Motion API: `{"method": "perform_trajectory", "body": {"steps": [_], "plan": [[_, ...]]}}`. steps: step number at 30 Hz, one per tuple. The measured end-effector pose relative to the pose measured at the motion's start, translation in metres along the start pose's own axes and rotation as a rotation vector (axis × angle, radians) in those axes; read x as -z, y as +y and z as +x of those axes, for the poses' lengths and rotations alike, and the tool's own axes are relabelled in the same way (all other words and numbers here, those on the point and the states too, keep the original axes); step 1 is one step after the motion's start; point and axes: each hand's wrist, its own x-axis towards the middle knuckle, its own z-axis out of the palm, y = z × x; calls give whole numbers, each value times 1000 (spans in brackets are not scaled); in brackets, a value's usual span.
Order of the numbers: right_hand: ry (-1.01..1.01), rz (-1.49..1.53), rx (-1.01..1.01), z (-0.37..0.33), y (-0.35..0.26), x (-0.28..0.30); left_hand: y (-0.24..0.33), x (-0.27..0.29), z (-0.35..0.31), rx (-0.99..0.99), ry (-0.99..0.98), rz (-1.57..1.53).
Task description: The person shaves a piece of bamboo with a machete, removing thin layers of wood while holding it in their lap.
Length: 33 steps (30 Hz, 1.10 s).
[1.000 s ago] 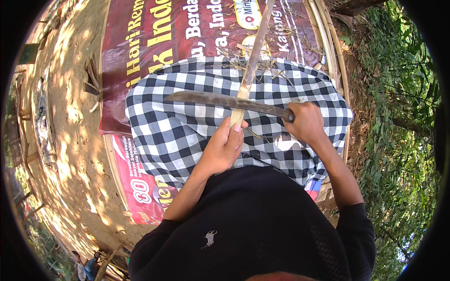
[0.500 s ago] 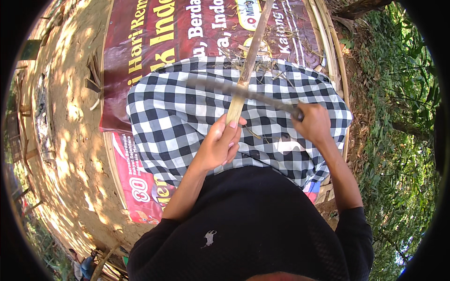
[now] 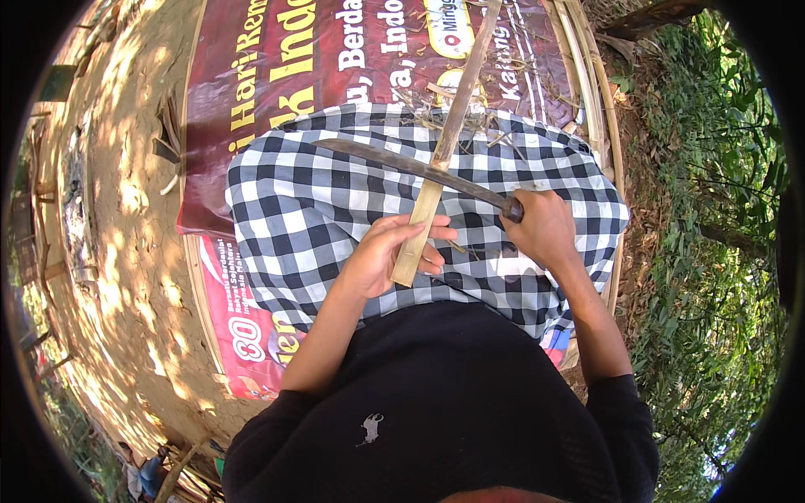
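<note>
Checked black-white cloth [image 3: 314, 205], maroon banner [image 3: 327, 59], black shirt [image 3: 470, 394], brown-yellow strip [image 3: 451, 134], grey blade [image 3: 386, 158]

The knife [image 3: 409, 165] has a dull metal blade; the strip [image 3: 454, 126] looks like wood, the cloth [image 3: 281, 201] matt, the banner [image 3: 335, 84] glossy plastic.

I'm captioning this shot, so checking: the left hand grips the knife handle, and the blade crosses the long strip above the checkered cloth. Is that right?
Not quite: the head view shows the right hand gripping the knife handle. The blade does cross the long strip above the checkered cloth.
</note>
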Motion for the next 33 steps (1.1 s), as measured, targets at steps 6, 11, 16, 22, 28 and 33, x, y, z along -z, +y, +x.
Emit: {"method": "perform_trajectory", "body": {"steps": [6,11,16,22,28,33], "plan": [[27,-45,39,3,6,-2,-1,-12,22,23,52,-27],[55,-86,66,5,10,-1,10,-10,36,89,-44,118],[99,-76,118,7,10,1,3,-25,28,-35,-14,327],[214,26,220,5,0,3,-5,-37,17,-258,-9,582],[302,15,290,8,-9,10,5,-49,11,-428,42,748],[473,34,436,33,30,0,-2,-36,17,-497,35,783]]}}
